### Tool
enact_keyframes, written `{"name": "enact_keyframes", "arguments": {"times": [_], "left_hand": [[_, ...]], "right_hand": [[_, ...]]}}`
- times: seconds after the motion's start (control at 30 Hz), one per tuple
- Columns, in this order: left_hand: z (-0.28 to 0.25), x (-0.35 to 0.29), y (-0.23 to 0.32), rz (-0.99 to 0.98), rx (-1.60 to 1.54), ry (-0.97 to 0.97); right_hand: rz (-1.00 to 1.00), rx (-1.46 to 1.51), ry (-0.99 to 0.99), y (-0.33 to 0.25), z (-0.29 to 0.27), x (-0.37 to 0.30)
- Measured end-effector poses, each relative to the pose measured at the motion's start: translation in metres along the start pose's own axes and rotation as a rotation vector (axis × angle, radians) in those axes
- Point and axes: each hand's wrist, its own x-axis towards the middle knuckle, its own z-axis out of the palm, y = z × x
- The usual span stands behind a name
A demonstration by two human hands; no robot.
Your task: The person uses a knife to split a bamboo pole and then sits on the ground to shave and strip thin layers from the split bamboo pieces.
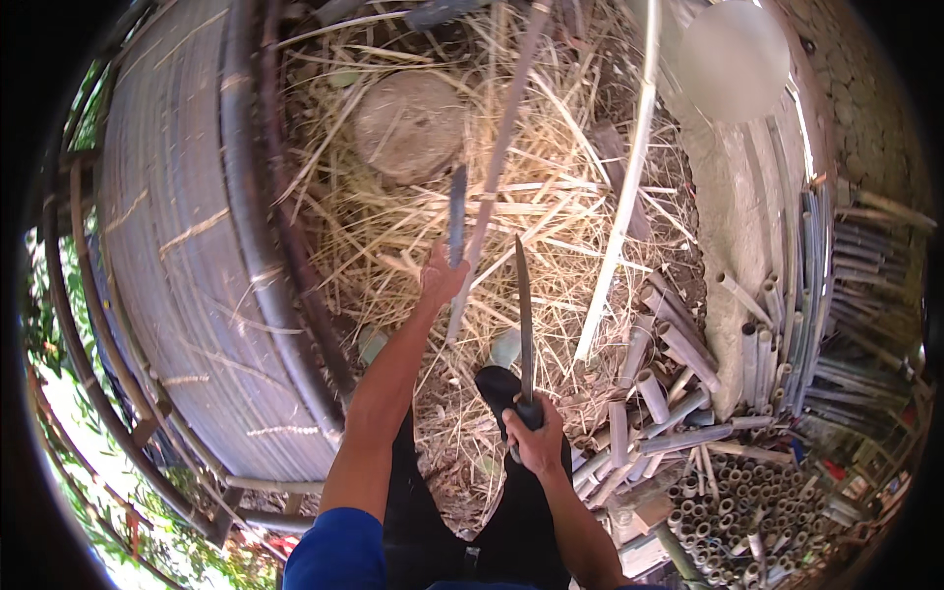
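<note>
My left hand [442, 275] reaches forward, its fingers closed at a long brownish bamboo strip [503, 138]. The strip is blurred and slants from the top edge down past my fingers. A short dark grey flat piece [457, 208] also rises from that hand; whether it is bamboo or metal I cannot tell. Nearer to me, my right hand [536, 438] is wrapped around the black handle of a long knife [524, 315], its dark blade pointing away from me. Beyond my left hand stands a round wooden block [408, 128] among pale bamboo shavings [541, 216].
A slatted bamboo platform [177, 246] runs along the left. On the right a long pale bamboo strip [627, 187] slants over the shavings. Cut bamboo tubes [678, 344] lie scattered, with a stacked pile [737, 521] at lower right, beside an earthen ledge [733, 236].
</note>
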Motion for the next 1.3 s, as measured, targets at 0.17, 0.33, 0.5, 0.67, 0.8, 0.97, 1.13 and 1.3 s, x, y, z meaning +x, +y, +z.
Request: {"name": "enact_keyframes", "arguments": {"times": [0.17,0.33,0.5,0.67,0.8,0.97,1.13,1.3], "left_hand": [[0.069,0.095,-0.020,-0.082,-0.072,0.104],[0.078,0.102,0.035,-0.233,-0.044,0.085],[0.039,-0.027,0.126,0.078,-0.264,0.349],[-0.028,-0.169,0.152,0.183,-0.156,0.492],[-0.076,-0.254,0.178,0.230,-0.312,0.451],[-0.148,-0.295,0.209,0.323,-0.347,0.414],[-0.311,-0.283,0.236,0.541,0.281,0.230],[-0.593,-0.315,0.442,0.931,0.091,0.673]], "right_hand": [[-0.150,-0.030,-0.019,0.032,-0.065,0.035],[-0.145,0.060,0.108,0.017,-0.111,0.060],[-0.218,0.116,0.120,-0.028,-0.128,0.069],[-0.509,-0.095,0.153,-0.161,-0.093,0.081],[-0.652,0.107,-0.084,-0.326,-0.040,0.065],[-0.656,0.337,-0.483,-0.480,0.040,-0.065],[-0.872,0.196,-0.280,-0.442,0.096,-0.142],[-0.921,0.158,-0.211,-0.372,0.101,-0.197]]}}
